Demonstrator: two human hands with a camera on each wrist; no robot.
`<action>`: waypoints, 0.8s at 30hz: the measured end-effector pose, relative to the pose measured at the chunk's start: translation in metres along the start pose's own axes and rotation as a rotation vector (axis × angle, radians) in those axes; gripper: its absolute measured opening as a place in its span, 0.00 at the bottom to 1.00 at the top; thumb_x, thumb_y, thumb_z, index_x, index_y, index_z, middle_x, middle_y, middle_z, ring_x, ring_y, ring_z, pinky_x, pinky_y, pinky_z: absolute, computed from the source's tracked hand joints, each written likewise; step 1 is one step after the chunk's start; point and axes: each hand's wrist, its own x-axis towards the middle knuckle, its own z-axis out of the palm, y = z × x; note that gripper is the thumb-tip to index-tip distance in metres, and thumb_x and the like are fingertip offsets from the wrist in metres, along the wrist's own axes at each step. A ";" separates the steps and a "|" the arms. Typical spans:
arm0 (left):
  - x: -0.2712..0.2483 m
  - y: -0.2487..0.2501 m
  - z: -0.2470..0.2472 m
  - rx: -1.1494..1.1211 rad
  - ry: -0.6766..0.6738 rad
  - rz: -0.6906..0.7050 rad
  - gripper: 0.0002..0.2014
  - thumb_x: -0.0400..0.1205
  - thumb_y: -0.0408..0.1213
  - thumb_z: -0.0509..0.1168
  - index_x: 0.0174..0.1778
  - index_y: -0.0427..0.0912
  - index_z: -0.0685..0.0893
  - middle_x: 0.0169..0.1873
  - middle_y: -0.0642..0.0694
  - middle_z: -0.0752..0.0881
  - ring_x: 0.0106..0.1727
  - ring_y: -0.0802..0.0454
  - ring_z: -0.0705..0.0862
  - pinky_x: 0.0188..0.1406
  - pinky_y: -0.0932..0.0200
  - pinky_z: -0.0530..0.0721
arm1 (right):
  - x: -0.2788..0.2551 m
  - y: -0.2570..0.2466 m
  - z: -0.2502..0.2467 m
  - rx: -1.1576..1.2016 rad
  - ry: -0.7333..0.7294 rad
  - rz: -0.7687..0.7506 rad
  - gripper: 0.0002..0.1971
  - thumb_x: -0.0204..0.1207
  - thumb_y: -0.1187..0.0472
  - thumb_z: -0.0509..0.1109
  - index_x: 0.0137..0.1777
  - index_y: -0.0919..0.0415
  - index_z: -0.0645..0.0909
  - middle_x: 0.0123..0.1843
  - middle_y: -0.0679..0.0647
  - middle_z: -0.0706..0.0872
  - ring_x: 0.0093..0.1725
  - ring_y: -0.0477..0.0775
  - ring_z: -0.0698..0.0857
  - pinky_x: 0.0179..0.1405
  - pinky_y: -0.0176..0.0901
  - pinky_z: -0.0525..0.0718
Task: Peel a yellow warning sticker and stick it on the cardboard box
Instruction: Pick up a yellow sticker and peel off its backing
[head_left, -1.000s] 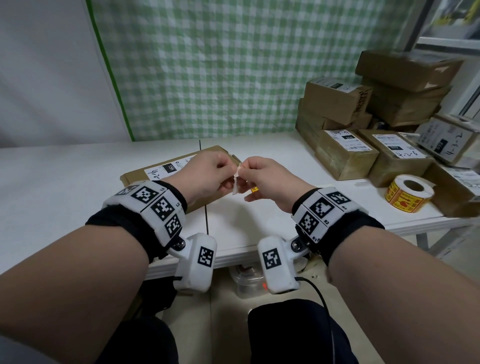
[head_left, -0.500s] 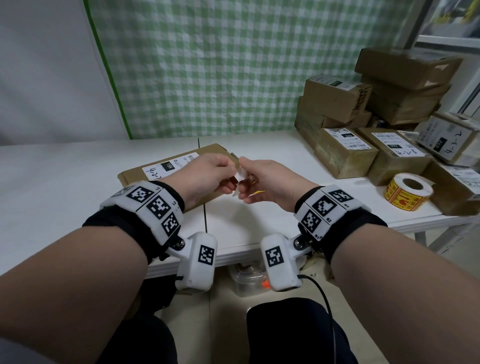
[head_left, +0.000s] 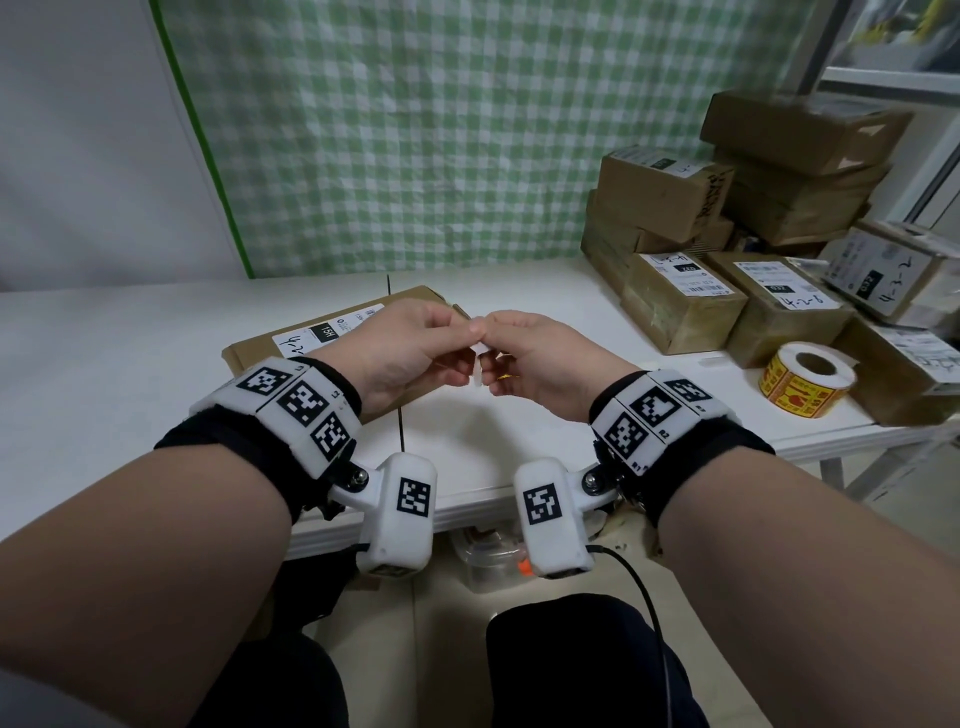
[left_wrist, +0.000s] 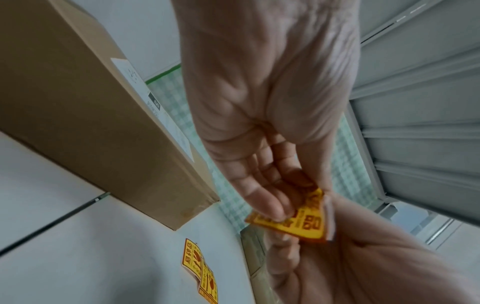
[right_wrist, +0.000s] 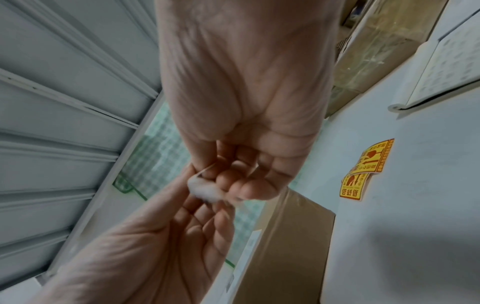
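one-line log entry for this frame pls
stage: peeling | left hand + right hand: pinch yellow sticker | cardboard box: no yellow sticker visible

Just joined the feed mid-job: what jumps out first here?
Both hands meet above the table's front edge, the left hand and right hand pinching one yellow warning sticker between them. Just behind lies the flat cardboard box; a sticker roll and stacked parcels sit on the right.
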 end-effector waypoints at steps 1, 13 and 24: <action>0.000 0.000 0.000 -0.035 -0.011 0.000 0.12 0.81 0.34 0.64 0.31 0.38 0.78 0.24 0.44 0.82 0.22 0.60 0.83 0.28 0.71 0.84 | 0.000 0.000 -0.001 0.026 -0.001 -0.003 0.12 0.82 0.61 0.63 0.35 0.60 0.73 0.30 0.54 0.72 0.29 0.49 0.72 0.27 0.33 0.77; 0.005 -0.002 -0.002 -0.152 0.027 0.025 0.10 0.82 0.29 0.62 0.33 0.37 0.77 0.33 0.43 0.79 0.25 0.59 0.84 0.30 0.72 0.85 | -0.005 0.004 -0.009 0.291 0.016 -0.029 0.14 0.83 0.64 0.61 0.34 0.61 0.76 0.24 0.51 0.84 0.28 0.49 0.83 0.37 0.37 0.88; 0.000 -0.005 0.001 -0.043 0.036 -0.040 0.10 0.81 0.24 0.59 0.34 0.36 0.79 0.31 0.41 0.84 0.31 0.52 0.86 0.32 0.67 0.88 | -0.006 0.000 -0.005 -0.103 0.069 0.006 0.14 0.80 0.59 0.65 0.32 0.58 0.72 0.22 0.52 0.80 0.24 0.50 0.76 0.24 0.33 0.79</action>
